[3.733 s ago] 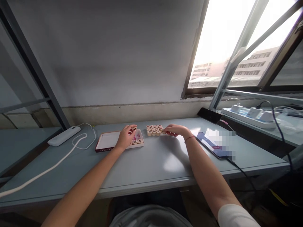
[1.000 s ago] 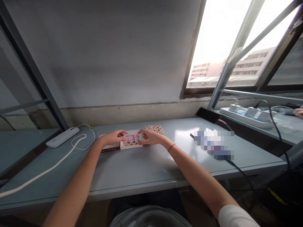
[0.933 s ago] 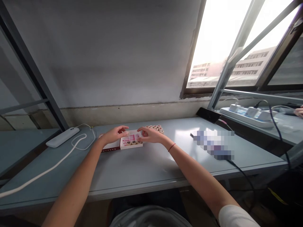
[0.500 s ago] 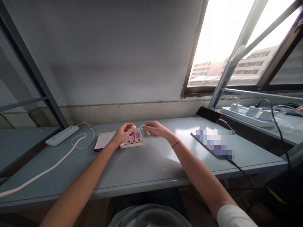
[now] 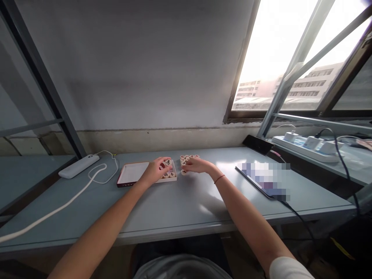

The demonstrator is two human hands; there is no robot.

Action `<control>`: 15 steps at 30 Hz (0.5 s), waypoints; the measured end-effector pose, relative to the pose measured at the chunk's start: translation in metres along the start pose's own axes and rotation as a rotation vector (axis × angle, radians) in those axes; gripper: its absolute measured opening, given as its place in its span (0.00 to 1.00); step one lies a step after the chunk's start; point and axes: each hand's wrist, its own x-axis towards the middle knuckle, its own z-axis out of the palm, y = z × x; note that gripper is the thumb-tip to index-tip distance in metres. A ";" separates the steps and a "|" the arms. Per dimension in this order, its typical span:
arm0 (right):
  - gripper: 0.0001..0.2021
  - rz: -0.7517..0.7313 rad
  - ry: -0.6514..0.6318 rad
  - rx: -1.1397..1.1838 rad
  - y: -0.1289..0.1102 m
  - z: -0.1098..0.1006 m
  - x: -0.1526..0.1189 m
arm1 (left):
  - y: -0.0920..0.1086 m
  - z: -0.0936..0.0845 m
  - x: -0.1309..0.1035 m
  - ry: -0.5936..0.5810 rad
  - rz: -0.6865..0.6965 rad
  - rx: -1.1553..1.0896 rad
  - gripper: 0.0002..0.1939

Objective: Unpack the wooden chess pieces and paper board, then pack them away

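Note:
Over the open shallow box (image 5: 175, 179) my left hand (image 5: 154, 172) is closed, thumb and fingers round a xiangqi piece (image 5: 167, 162) with a dark character on it. More round pieces (image 5: 169, 175) lie along the box's near side, partly covered by that hand. To the right, my right hand (image 5: 199, 166) pinches a xiangqi piece (image 5: 183, 172) down at the tabletop. Just behind its fingers, several pale pieces (image 5: 190, 157) are laid out in rows on the desk; the hand hides some of them.
The box lid (image 5: 132, 173) lies open beside the box. A white power bank-like block (image 5: 78, 166) and a white cable (image 5: 64, 207) are at left. At right are a tablet-like device (image 5: 258, 182), a dark phone-like object (image 5: 257, 144) and a power strip (image 5: 305, 149).
My right hand has lowered its piece towards the desk, uncovering the rows behind. My left hand has shifted slightly right and down over the box.

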 end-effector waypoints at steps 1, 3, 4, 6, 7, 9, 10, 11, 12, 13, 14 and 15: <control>0.22 -0.064 0.034 0.055 -0.006 0.000 -0.003 | 0.003 0.002 -0.002 0.005 0.055 0.035 0.20; 0.22 -0.171 0.053 0.178 -0.018 0.002 -0.010 | 0.008 0.006 -0.004 0.013 0.133 0.073 0.19; 0.21 -0.201 0.045 0.222 -0.022 0.002 -0.012 | 0.010 0.007 -0.005 0.015 0.154 0.083 0.18; 0.20 -0.213 0.034 0.258 -0.027 0.003 -0.014 | 0.012 0.009 -0.006 0.009 0.177 0.104 0.19; 0.19 -0.200 0.039 0.254 -0.026 0.003 -0.013 | 0.012 0.009 -0.006 -0.003 0.178 0.118 0.19; 0.19 -0.150 0.057 0.222 -0.019 0.002 -0.010 | 0.009 0.006 -0.005 -0.039 0.160 0.155 0.22; 0.19 -0.116 0.059 0.201 -0.014 0.001 -0.008 | 0.007 0.004 -0.005 -0.058 0.147 0.176 0.23; 0.19 -0.078 0.054 0.179 -0.009 0.001 -0.005 | 0.004 0.002 -0.004 -0.076 0.136 0.195 0.24; 0.18 -0.041 0.039 0.161 -0.004 0.001 -0.002 | 0.002 -0.001 -0.003 -0.089 0.125 0.212 0.24; 0.18 -0.006 0.017 0.149 0.001 0.001 0.001 | -0.001 -0.003 -0.002 -0.097 0.116 0.225 0.24; 0.17 0.026 -0.006 0.142 0.005 0.001 0.004 | -0.003 -0.004 -0.002 -0.100 0.108 0.234 0.24; 0.16 0.053 -0.024 0.138 0.009 0.002 0.006 | -0.005 -0.006 -0.001 -0.101 0.100 0.241 0.24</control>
